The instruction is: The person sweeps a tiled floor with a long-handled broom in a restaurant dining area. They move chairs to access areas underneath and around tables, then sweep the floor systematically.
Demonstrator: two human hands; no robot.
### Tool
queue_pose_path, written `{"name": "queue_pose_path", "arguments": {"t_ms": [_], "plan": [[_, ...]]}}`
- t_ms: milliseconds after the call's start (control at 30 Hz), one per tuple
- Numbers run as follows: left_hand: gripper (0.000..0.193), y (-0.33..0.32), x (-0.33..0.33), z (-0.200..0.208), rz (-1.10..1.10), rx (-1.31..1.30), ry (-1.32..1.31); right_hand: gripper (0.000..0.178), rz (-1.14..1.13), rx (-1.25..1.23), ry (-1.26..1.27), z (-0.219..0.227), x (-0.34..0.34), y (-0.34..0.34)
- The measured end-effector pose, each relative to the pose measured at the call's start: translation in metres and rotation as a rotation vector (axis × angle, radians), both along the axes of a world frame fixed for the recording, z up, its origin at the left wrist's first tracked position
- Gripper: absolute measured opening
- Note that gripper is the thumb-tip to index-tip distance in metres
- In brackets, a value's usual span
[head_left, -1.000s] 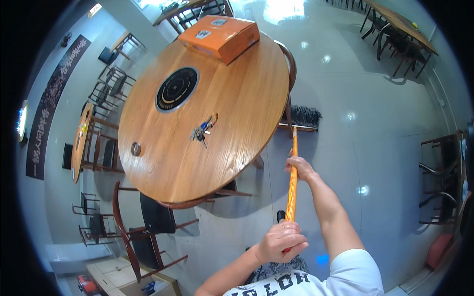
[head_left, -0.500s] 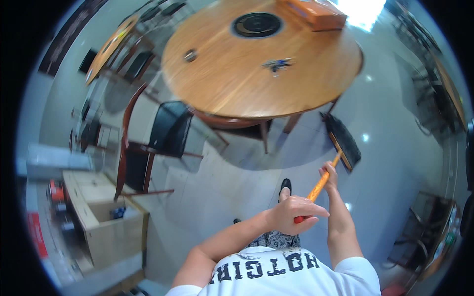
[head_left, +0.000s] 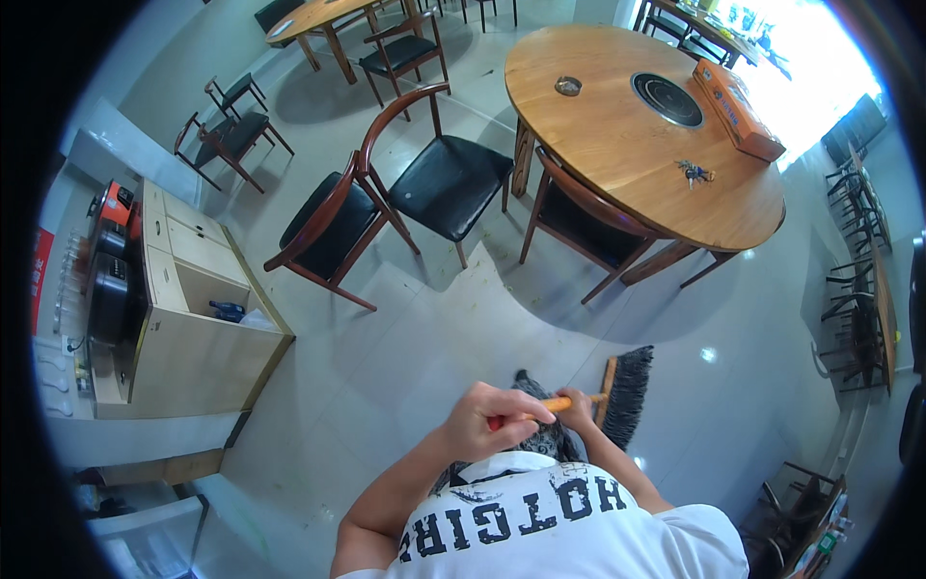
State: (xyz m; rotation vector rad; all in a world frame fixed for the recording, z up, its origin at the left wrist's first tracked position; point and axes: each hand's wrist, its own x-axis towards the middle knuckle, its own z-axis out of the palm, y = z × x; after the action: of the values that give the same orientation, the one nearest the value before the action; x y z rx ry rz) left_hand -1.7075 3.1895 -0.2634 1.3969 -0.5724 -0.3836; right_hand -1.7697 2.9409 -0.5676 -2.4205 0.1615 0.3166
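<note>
A broom with dark bristles and an orange handle stands with its head on the pale tiled floor, to the right of my feet. My left hand is closed round the top of the handle, near its red end. Lower down, closer to the broom head, my right hand grips the same handle. Part of the handle is hidden behind my fingers. Bits of debris lie on the floor near the chair legs.
A round wooden table stands ahead to the right, bearing an orange box, a bunch of keys and an ashtray. A chair is tucked against it. Black-seated chairs stand to its left, a wooden cabinet at far left.
The broom head has come from beside the table in towards my feet. Both hands have drawn nearer my body, still on the handle. My view has turned left.
</note>
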Motion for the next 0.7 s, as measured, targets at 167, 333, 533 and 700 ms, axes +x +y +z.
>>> {"name": "queue_pose_path", "arguments": {"t_ms": [167, 333, 533, 700], "plan": [[0.016, 0.057, 0.023, 0.032, 0.129, 0.012, -0.259, 0.015, 0.043, 0.17, -0.092, 0.016, 0.055, 0.084], [0.014, 0.109, 0.061, 0.058, 0.252, 0.045, -0.325, 0.008, 0.164, 0.28, -0.202, 0.024, 0.132, 0.163], [0.02, 0.152, 0.118, 0.078, 0.357, 0.123, -0.307, 0.007, 0.306, 0.394, -0.12, 0.034, 0.22, 0.232], [0.019, 0.169, 0.172, 0.091, 0.26, 0.092, -0.343, 0.014, 0.418, 0.331, -0.095, 0.042, 0.259, 0.249]]}}
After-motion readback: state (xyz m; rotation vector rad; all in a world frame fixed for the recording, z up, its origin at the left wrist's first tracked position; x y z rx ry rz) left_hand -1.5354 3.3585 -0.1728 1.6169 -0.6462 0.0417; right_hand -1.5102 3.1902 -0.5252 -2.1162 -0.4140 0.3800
